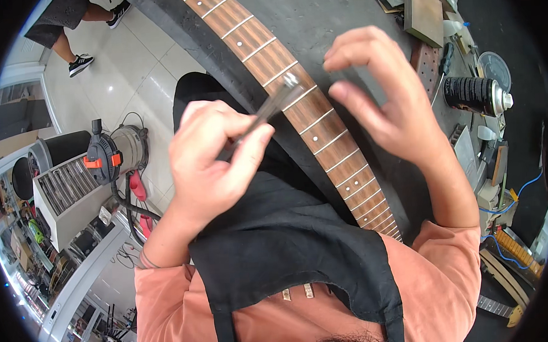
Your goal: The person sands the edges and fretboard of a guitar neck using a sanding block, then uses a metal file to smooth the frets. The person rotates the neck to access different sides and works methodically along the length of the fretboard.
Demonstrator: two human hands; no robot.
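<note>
A guitar neck (330,126) with a striped brown fretboard, silvery frets and pale dot inlays runs slantwise from the top left toward my body. My left hand (209,155) pinches a slim metal tool (270,107) between thumb and fingers. Motion smears the tool's shiny head, which appears over the frets, so its exact kind and any contact cannot be told. To the right of the neck, my right hand (387,93) is raised with thumb and fingers curved apart, and nothing shows between them.
The neck lies along a dark grey workbench (316,13). At the right are a black spray can (471,96), a box-shaped block (425,16) and more guitar necks (495,306). A shop vacuum (117,153) stands left; another person's legs (67,48) show at the upper left.
</note>
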